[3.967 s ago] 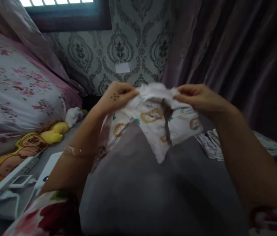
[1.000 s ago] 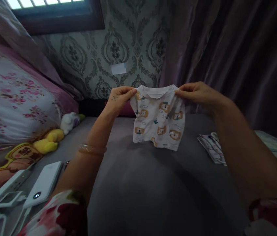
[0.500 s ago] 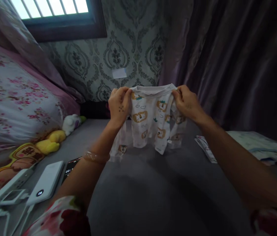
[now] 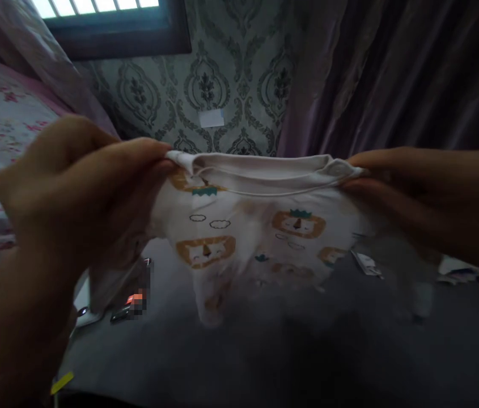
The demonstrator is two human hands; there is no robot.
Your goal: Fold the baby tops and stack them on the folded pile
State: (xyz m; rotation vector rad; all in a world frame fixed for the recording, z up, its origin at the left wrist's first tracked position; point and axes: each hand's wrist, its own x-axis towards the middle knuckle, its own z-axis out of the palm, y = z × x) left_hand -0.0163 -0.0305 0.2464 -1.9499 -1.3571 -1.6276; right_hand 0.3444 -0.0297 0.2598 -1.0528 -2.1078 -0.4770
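A small white baby shirt [image 4: 248,226] printed with orange lion faces and clouds hangs stretched between both hands, close to the camera. My left hand [image 4: 81,175] pinches one shoulder beside the neckline. At the opposite shoulder, my right hand [image 4: 413,192] grips the cloth between thumb and fingers. The pale neckband faces up and gapes slightly. The sleeves and lower edge dangle over the grey bed surface and look blurred.
Folded cloths [image 4: 460,271] and a small white printed item [image 4: 367,263] lie at the right. A phone [image 4: 126,309] and a white power bank [image 4: 84,306] are partly hidden behind my left arm. Patterned wallpaper [image 4: 243,85] and a dark curtain [image 4: 350,85] stand beyond.
Both hands have brought the shirt much closer to the camera, and they appear wider apart. The neckline is pulled tauter. My left arm now covers much of the left side.
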